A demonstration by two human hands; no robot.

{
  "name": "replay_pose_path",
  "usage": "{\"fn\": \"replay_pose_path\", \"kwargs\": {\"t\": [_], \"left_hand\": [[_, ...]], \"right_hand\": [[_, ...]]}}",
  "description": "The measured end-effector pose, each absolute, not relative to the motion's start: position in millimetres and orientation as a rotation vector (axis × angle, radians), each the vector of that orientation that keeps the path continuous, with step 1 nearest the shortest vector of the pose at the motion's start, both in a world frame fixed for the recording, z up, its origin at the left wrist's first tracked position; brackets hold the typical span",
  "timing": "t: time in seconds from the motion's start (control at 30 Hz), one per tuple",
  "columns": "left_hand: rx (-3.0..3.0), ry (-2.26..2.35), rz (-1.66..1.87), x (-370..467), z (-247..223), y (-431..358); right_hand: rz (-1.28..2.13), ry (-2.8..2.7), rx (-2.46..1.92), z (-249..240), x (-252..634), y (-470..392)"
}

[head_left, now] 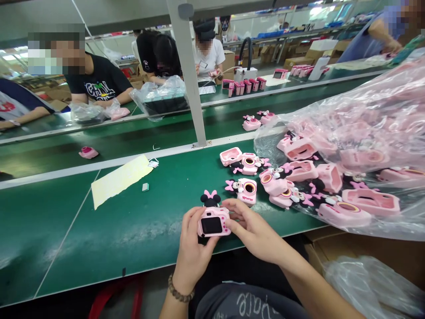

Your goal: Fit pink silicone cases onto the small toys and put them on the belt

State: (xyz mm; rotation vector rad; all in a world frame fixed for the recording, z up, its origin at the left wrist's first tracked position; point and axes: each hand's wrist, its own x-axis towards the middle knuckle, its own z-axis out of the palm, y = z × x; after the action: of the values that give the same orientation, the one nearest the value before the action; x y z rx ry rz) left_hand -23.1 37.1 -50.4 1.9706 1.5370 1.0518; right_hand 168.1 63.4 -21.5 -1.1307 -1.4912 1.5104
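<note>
Between my two hands is a pink toy camera (212, 225) with a dark screen, several small buttons and a black mouse-ear top with a pink bow. My left hand (195, 241) grips its left side, thumb along the lower edge. On the right, my right hand (249, 228) holds the other side, its thumb by the buttons and its fingers behind. Just beyond lies a pink camera cover (248, 191) with a round lens opening. More pink covers (277, 188) lie loose to the right of it.
A large clear plastic bag (365, 150) spills pink covers at right. A pale yellow sheet (121, 180) and a small block (145, 187) lie left on the green table. A metal post (191, 75) rises ahead. Co-workers (99, 82) sit across the conveyor, where one pink piece (88, 152) lies.
</note>
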Motion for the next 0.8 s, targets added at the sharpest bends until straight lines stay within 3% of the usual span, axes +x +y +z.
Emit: {"fn": "replay_pose_path", "kwargs": {"t": [0.17, 0.57, 0.8], "left_hand": [[2.084, 1.479, 1.141, -21, -45, 36], [2.420, 1.423, 1.082, -21, -49, 39], [2.324, 1.414, 1.072, -21, -48, 36]], "right_hand": [[1.328, -1.477, -1.258, -6, 176, 77], [1.406, -1.379, -1.184, -28, 172, 93], [1.801, -1.131, -1.080, -39, 175, 93]]}}
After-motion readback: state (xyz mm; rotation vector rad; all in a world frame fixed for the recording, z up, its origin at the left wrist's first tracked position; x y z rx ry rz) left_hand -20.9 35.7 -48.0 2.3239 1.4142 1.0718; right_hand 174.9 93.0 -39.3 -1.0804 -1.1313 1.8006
